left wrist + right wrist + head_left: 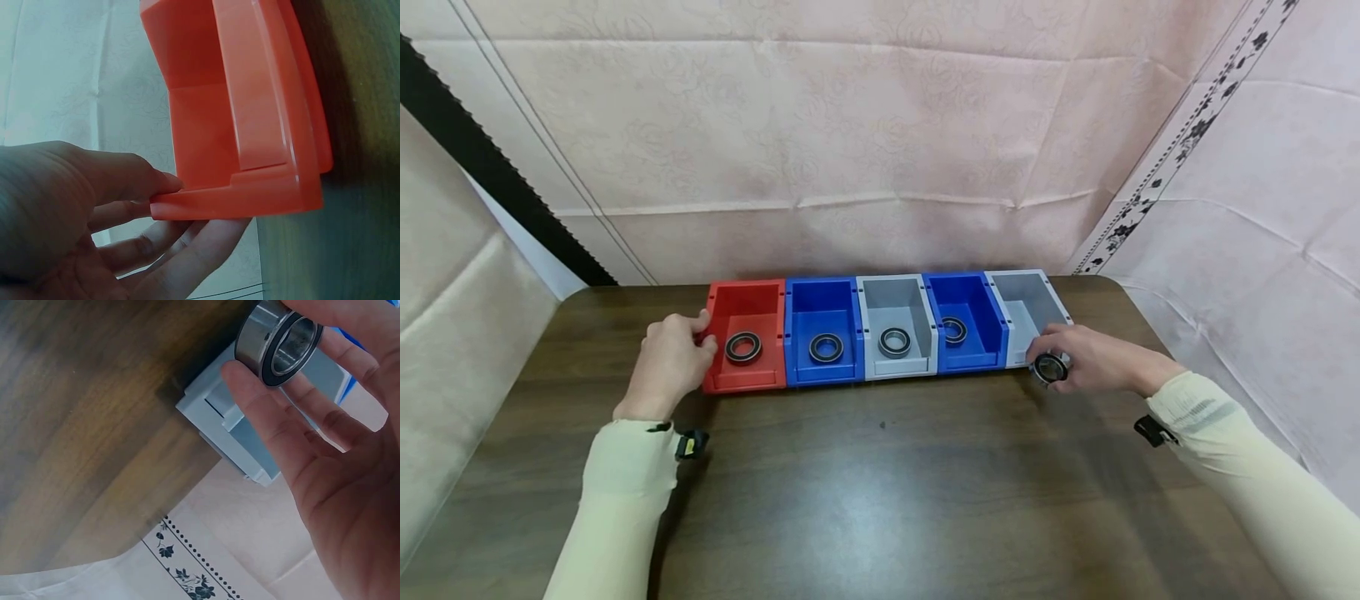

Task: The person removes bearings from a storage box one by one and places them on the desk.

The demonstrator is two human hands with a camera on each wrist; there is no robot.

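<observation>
My right hand (1086, 358) pinches a ball bearing (278, 344), a steel ring with a black seal, between thumb and fingers. It is at the front of the rightmost grey bin (1026, 304), which has no bearing showing inside. At the other end of the row, my left hand (670, 362) holds the side wall of the red bin (206, 134), thumb over the rim and fingers outside. A bearing (742, 348) lies in that red bin. More bearings lie in the left blue bin (823, 298), the middle grey bin (891, 293) and the right blue bin (962, 292).
The bins stand side by side near the back edge of a dark wooden table (850, 483). Behind them hangs a pale patterned cloth (850, 125), with further cloth at both sides.
</observation>
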